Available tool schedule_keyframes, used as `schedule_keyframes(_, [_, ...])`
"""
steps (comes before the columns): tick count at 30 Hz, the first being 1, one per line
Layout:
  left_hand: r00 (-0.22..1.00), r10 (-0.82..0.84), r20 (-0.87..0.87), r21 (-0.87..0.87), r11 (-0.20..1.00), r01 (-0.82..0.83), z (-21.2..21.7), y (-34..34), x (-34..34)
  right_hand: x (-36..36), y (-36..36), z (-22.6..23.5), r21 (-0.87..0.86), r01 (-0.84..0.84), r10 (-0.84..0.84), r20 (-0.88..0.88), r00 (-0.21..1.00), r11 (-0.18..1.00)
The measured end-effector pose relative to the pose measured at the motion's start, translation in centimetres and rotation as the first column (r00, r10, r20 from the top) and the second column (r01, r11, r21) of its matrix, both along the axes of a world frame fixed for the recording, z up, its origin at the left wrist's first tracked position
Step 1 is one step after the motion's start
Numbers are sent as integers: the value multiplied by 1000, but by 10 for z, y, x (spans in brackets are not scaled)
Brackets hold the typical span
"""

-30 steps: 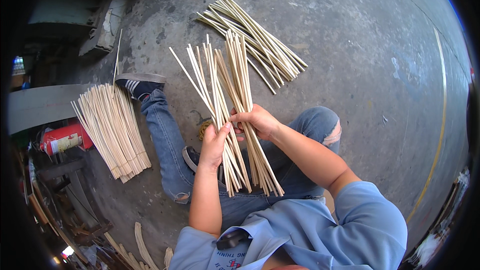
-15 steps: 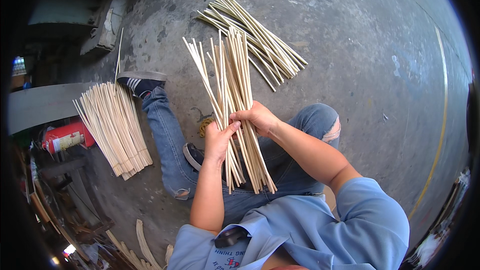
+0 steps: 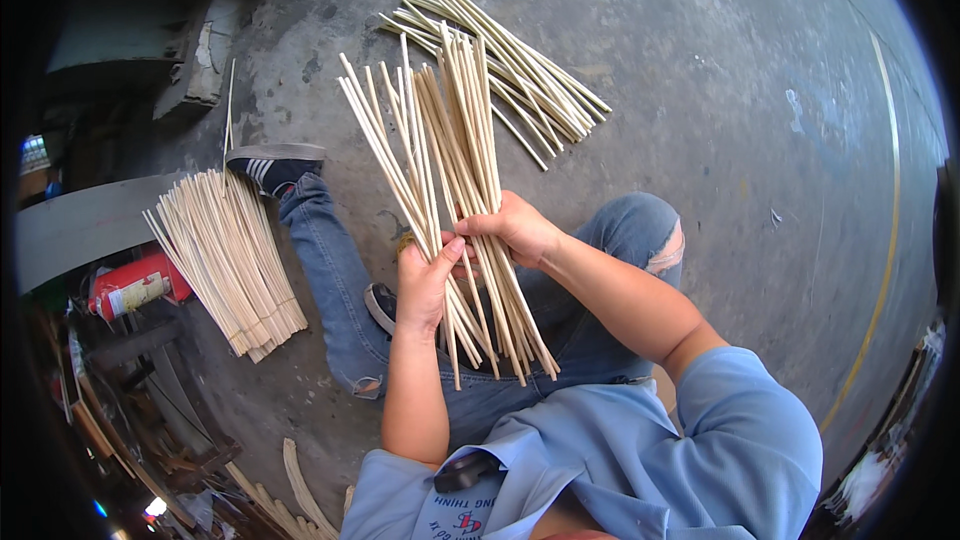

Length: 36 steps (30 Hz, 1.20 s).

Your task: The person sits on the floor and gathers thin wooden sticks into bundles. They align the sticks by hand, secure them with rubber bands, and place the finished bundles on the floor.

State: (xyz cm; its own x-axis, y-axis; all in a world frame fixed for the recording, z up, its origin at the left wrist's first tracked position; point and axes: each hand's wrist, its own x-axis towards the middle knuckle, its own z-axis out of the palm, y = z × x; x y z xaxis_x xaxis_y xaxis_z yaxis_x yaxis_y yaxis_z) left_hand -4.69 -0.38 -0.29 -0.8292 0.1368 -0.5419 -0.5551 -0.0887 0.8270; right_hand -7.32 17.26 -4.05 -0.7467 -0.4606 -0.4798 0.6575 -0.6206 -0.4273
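Note:
My left hand (image 3: 425, 278) is closed around a few pale rattan-like sticks (image 3: 385, 135), which fan out to the left. A thicker bunch of the same sticks (image 3: 468, 135) is gripped by my right hand (image 3: 512, 228). Both hands meet at mid-length of the sticks, thumbs on top, above my lap. The two groups stand apart at their far ends and come close together at the hands. Beyond them, a loose pile of greenish sticks (image 3: 535, 80) lies on the floor.
A large bundle of pale sticks (image 3: 225, 260) lies at the left, beside my shoe (image 3: 275, 168). Next to it are a red fire extinguisher (image 3: 135, 287) and a grey board (image 3: 100, 212). Curved wooden pieces (image 3: 305, 485) lie at the lower left. A yellow line (image 3: 868, 350) runs along the floor at right.
The sticks in my left hand have spread farther left, widening the gap from the right-hand bunch. More sticks now lean with the left group.

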Motion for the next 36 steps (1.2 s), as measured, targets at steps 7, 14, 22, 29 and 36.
schedule_keyframes(7, [1000,-5,21,15,1000,5,4,5,-1,0,6,3,-21,-3,3,1,1000,1000])
schedule_keyframes(14, [999,37,31,34,999,-38,1,6,0,-1,0,1,8,10,-10,0,1000,1000])
schedule_keyframes(22, [968,244,-67,1,970,-244,18,-54,-70,-6,6,-1,154,35,-38,15,999,987])
schedule_keyframes(29, [907,335,-254,26,940,-339,69,-161,-252,-6,-2,-7,147,10,-12,9,1000,989])
schedule_keyframes(36, [850,446,-280,-122,862,-492,109,-204,-261,-2,-6,-5,95,-2,5,-29,1000,996])
